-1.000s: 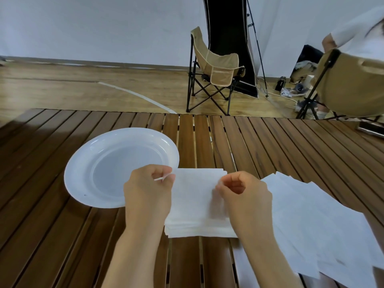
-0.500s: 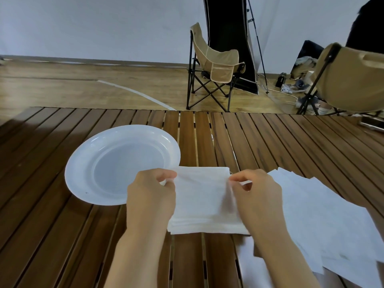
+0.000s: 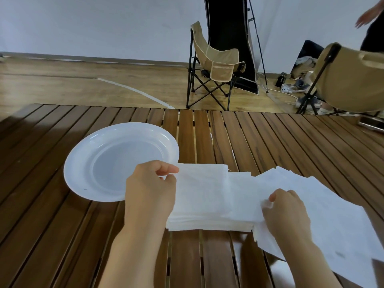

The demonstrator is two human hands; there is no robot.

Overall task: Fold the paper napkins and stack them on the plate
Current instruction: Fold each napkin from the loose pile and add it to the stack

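A white plate (image 3: 83, 163) with nothing on it sits on the slatted wooden table, left of centre. Right of it lies a stack of folded white napkins (image 3: 199, 196). My left hand (image 3: 149, 188) pinches the stack's top napkin at its left edge, just beside the plate's rim. My right hand (image 3: 286, 210) has curled fingers on the right end of that napkin, which is spread out to the right over the stack. Under and beyond my right hand lie several unfolded napkins (image 3: 336, 215), fanned out.
The wooden slat table (image 3: 207, 132) reaches to the far edge. A dark flat object (image 3: 372, 122) lies at its right edge. Behind stand a tan folding chair (image 3: 216, 65), a second tan chair (image 3: 353, 77), and a person (image 3: 372, 21) at top right.
My right hand moved from the middle of the stack out to the right, drawing the top napkin open sideways. My left hand kept its pinch at the left edge.
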